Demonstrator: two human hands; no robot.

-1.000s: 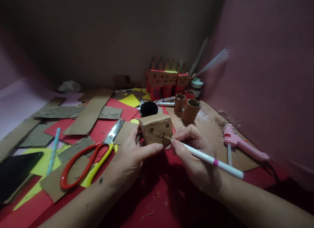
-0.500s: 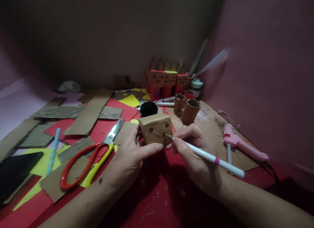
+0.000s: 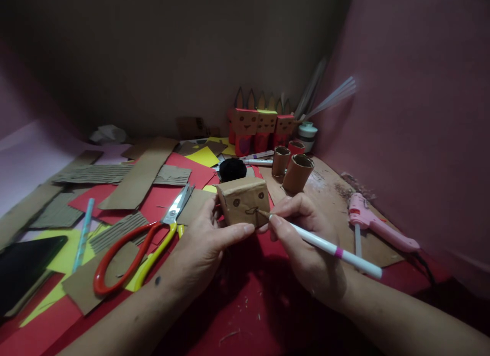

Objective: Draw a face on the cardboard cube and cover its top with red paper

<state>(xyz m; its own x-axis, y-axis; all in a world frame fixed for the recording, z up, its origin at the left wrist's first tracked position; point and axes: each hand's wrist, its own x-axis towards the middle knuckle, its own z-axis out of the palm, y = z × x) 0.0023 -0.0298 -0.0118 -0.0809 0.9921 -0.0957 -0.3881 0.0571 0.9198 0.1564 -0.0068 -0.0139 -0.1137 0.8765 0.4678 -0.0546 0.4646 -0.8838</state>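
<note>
My left hand (image 3: 206, 238) grips a small brown cardboard box (image 3: 245, 195) by its left side, thumb along the lower front edge. Two round eyes and a dark nose-like outline are drawn on the box's front. In my right hand (image 3: 306, 238) is a white marker pen (image 3: 337, 251) with a purple band, pinched between thumb and fingers. Its brownish tip touches the drawn outline, or lies very close to it. Left of my left hand lies a pair of scissors (image 3: 172, 218) with one red and one yellow handle, blades pointing away.
Cardboard strips (image 3: 141, 177) and coloured paper cover the left side. Behind stand several box-headed cardboard figures (image 3: 247, 123) with pointed ears, and cardboard tubes (image 3: 297, 174). A black fuzzy ball (image 3: 233, 169) sits behind the box. A pink glue gun (image 3: 377, 223) lies at right; a dark flat object (image 3: 30, 269) lies at left.
Almost nothing differs. The box stays in my left hand, and the marker's tip remains at the drawn outline with only a very slight shift.
</note>
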